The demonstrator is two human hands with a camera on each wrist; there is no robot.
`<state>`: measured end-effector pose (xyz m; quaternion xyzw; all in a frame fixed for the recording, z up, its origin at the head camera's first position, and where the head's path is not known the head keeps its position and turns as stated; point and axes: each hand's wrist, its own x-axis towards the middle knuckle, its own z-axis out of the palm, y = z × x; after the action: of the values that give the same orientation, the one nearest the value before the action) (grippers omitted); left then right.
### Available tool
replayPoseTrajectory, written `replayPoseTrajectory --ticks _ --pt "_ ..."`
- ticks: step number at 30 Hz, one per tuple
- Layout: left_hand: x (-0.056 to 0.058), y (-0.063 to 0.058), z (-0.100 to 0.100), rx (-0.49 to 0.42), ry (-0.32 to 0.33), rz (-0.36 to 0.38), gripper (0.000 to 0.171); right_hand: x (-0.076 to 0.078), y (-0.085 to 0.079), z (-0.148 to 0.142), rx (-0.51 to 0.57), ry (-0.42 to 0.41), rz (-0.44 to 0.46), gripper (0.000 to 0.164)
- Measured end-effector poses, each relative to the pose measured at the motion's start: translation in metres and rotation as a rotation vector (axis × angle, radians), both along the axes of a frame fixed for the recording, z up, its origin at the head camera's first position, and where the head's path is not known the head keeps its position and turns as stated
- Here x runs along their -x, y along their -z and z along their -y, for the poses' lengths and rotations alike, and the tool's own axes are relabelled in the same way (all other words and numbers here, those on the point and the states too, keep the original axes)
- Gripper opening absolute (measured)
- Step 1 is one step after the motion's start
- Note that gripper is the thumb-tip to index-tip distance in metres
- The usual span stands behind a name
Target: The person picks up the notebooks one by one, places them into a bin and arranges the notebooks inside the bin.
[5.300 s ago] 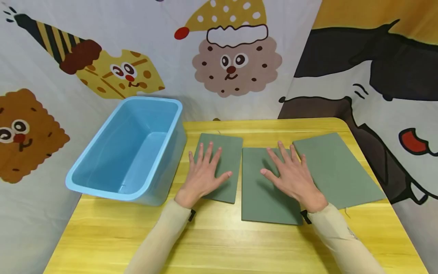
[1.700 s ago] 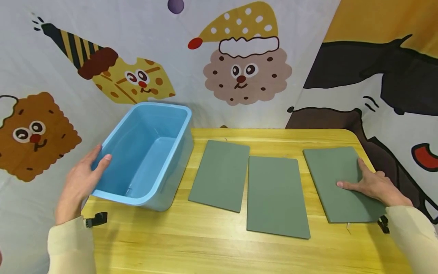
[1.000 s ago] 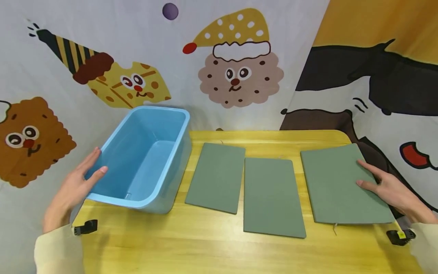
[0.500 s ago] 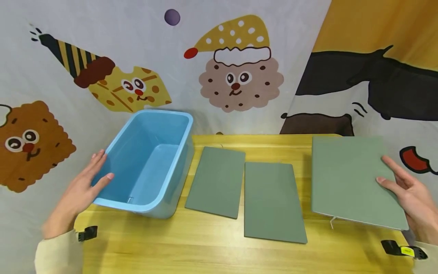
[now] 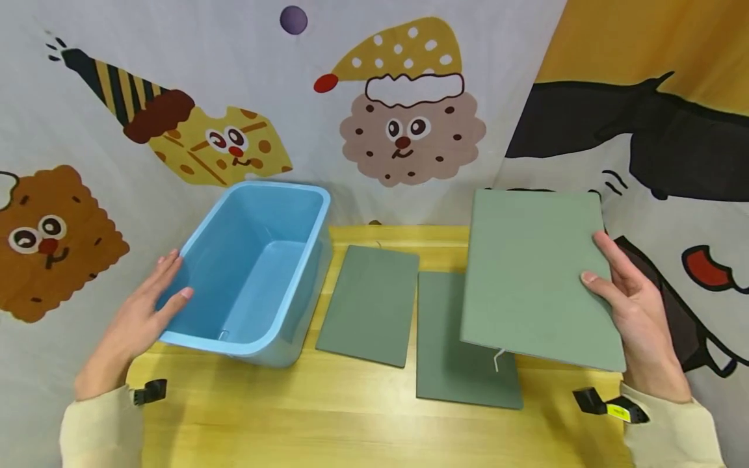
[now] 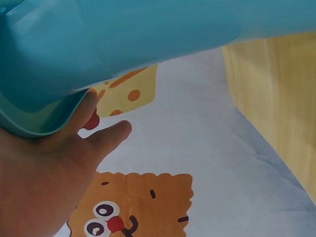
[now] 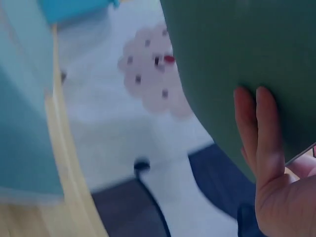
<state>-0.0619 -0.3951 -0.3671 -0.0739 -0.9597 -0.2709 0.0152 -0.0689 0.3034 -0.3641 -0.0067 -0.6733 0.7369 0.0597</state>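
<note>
My right hand holds a grey-green notebook up in the air by its right side. The thumb lies on the upper cover; fingers press the underside in the right wrist view. A pale ribbon hangs from its lower edge. At the left my left hand grips the near-left rim of a blue plastic tub, thumb over the inside and fingers outside. A smaller notebook lies flat beside the tub. Another notebook lies to its right, partly covered by the raised one.
All this stands on a yellow wooden table. Behind it hangs a white cloth printed with cartoon food faces. The tub shows a bare floor and sits at the table's left edge.
My right hand took hold of the rightmost notebook, lifted it off the table and carried it left over the middle notebook. My left hand moved from a notebook to the tub's rim and stayed.
</note>
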Motion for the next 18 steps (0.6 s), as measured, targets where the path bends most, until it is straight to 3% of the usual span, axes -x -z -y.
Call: replayPoseTrajectory --ticks 7,13,18 --pt "0.008 -0.011 -0.001 0.036 -0.024 0.049 0.074 0.009 -0.014 0.058 0.079 -0.066 -0.083 0.065" --pt "0.016 -0.013 -0.004 0.036 -0.047 0.071 0.074 0.012 -0.02 0.104 0.098 -0.1 -0.059 0.063" --pt "0.016 -0.009 -0.005 0.025 -0.045 0.095 0.075 0.017 -0.018 0.143 0.183 -0.158 -0.02 0.062"
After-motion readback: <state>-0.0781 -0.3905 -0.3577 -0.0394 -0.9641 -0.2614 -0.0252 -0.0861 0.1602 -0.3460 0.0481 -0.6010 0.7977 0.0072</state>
